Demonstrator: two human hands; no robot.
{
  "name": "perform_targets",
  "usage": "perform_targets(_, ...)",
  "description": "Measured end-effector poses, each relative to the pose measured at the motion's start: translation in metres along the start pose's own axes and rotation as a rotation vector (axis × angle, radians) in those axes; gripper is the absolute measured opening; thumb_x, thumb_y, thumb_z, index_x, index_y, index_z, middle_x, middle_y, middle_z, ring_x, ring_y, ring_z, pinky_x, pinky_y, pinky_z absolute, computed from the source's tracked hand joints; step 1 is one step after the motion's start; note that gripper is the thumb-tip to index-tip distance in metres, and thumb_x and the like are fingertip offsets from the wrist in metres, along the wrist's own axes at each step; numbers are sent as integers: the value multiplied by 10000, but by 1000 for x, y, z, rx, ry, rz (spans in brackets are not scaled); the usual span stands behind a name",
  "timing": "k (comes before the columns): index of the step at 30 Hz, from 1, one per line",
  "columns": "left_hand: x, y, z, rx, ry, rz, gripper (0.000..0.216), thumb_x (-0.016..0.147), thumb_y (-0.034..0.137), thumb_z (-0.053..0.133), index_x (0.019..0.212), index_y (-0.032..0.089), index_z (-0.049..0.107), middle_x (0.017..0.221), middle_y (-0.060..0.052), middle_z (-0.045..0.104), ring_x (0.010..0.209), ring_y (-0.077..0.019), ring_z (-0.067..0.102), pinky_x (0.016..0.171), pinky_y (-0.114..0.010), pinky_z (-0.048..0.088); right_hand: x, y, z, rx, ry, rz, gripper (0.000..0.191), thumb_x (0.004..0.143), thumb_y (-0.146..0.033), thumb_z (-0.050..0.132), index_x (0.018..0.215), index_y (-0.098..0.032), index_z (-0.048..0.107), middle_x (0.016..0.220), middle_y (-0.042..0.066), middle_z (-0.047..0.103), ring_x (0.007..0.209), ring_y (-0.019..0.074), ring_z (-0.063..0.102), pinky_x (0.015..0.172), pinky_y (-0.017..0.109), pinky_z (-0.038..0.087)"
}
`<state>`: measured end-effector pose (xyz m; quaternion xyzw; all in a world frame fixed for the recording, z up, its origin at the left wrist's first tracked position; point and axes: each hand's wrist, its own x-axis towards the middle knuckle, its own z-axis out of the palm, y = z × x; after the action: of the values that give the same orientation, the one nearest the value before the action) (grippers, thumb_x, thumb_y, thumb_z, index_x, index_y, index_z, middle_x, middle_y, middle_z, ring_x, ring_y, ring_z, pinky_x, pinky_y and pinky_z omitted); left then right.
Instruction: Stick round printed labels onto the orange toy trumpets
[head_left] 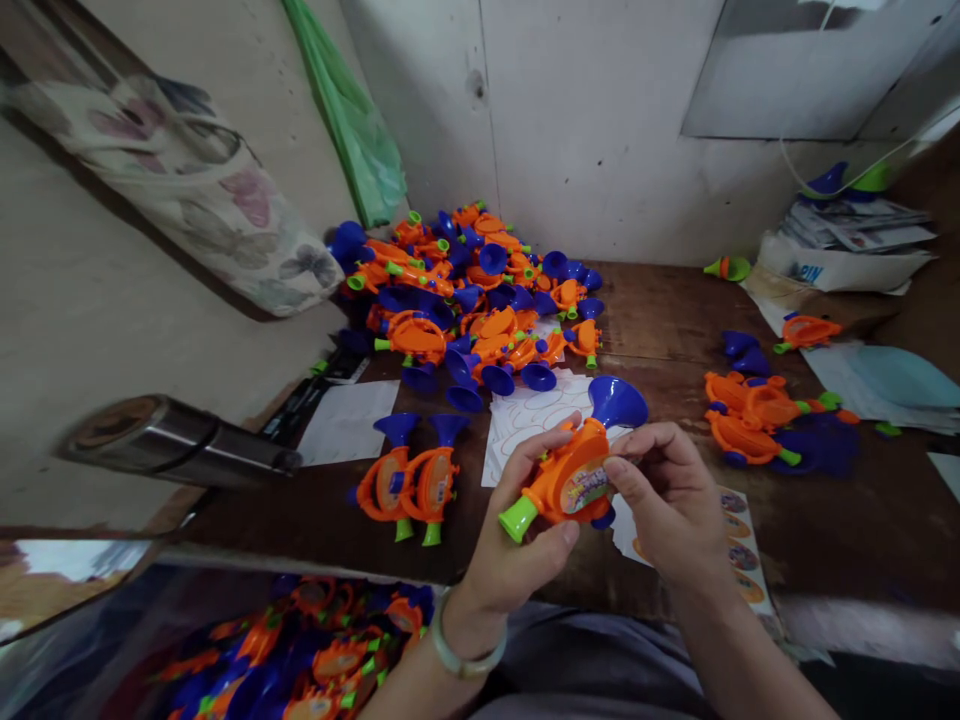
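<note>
My left hand (525,545) is wrapped round an orange toy trumpet (559,478) with a blue bell and a lime-green mouthpiece, tilted so its round side faces me. A colourful oval sticker (587,490) lies on that side. At the sticker's right edge, the thumb and forefinger of my right hand (664,500) are pinched together; the exact contact is partly hidden by the thumb. Below the right hand, a sheet of round stickers (742,550) rests at the table's front. Left of my hands, two toy trumpets (433,485) lie side by side.
A large heap of toy trumpets (487,290) covers the table's back. Peeled sticker sheets (510,435) lie before it. A steel flask (187,440) stands left. More trumpets (750,415) lie right, near a box of papers (832,265). Below the table edge is another trumpet pile (322,650).
</note>
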<state>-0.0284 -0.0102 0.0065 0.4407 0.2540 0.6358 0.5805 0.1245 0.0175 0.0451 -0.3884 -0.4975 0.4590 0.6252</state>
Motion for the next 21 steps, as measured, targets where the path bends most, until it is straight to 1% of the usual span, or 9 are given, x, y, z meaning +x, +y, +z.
perform_targets(7, 1, 2, 2, 10, -28, 6, 563, 925, 273, 889, 1449, 338, 693, 1659, -91, 626, 1512, -338, 621, 1196, -410, 570, 1, -5, 1, -79, -19, -51, 260, 919, -399, 909, 873, -252, 700, 774, -41, 714, 637, 99, 666, 570, 168, 588)
perform_targets(13, 3, 2, 3, 39, 3, 32, 484, 956, 297, 863, 1418, 332, 722, 1657, -81, 630, 1535, -332, 599, 1255, -453, 532, 1, -3, -1, -91, -22, -46, 220, 920, -342, 902, 875, -254, 705, 776, -45, 714, 638, 95, 659, 572, 158, 582)
perform_targets(17, 3, 3, 5, 58, 25, 39, 434, 983, 278, 832, 1402, 333, 737, 1632, -74, 655, 1525, -303, 613, 1261, -432, 525, 1, -3, -1, -113, -27, -61, 207, 921, -311, 894, 873, -254, 701, 767, -46, 707, 634, 99, 653, 573, 165, 582)
perform_targets(21, 3, 1, 5, 72, 38, 59, 434, 991, 279, 822, 1411, 337, 734, 1621, -71, 666, 1509, -283, 629, 1240, -393, 539, 0, -3, 1, -125, -43, -73, 185, 916, -245, 875, 876, -254, 694, 766, -51, 699, 634, 96, 647, 576, 158, 575)
